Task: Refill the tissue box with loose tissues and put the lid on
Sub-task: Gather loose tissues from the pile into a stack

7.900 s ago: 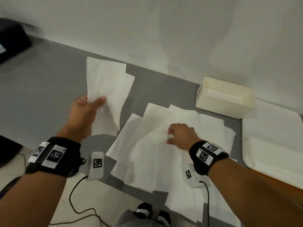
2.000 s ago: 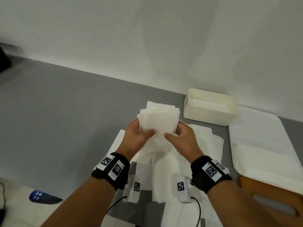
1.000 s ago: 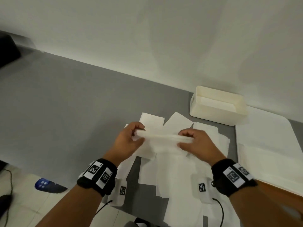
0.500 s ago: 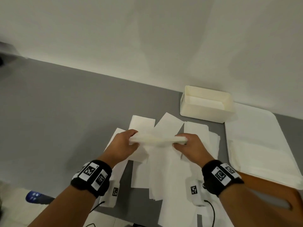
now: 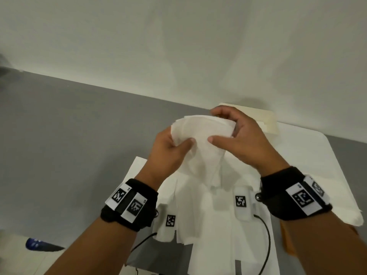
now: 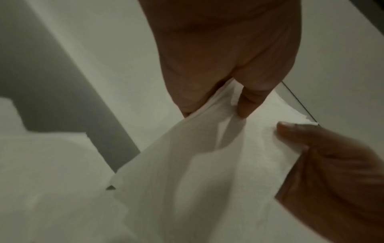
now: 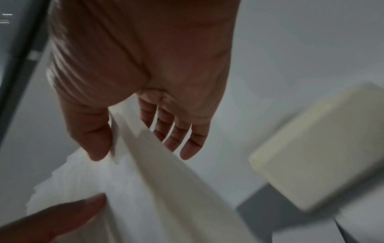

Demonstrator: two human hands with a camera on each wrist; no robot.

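Both hands hold a small stack of white tissues [image 5: 200,133] up above the table. My left hand [image 5: 170,151] grips its left side with the thumb on the front. My right hand [image 5: 238,139] pinches its right side, thumb in front and fingers curled over the top edge. The same stack of tissues [image 6: 207,156] shows between thumb and fingers in the left wrist view, and the stack of tissues [image 7: 166,180] likewise in the right wrist view. The cream tissue box [image 5: 266,122] stands behind my right hand, mostly hidden; the tissue box [image 7: 320,148] appears blurred in the right wrist view. No lid is identifiable.
More loose tissues [image 5: 208,215] lie spread on the grey table [image 5: 69,135] under my wrists. A large white sheet [image 5: 317,165] covers the table at the right, over an orange object [image 5: 288,241]. A white wall runs behind. A blue item [image 5: 33,244] lies on the floor at lower left.
The stack, held flat and low half a second ago, is now raised and tilted upright. Both hands moved up and towards the box.
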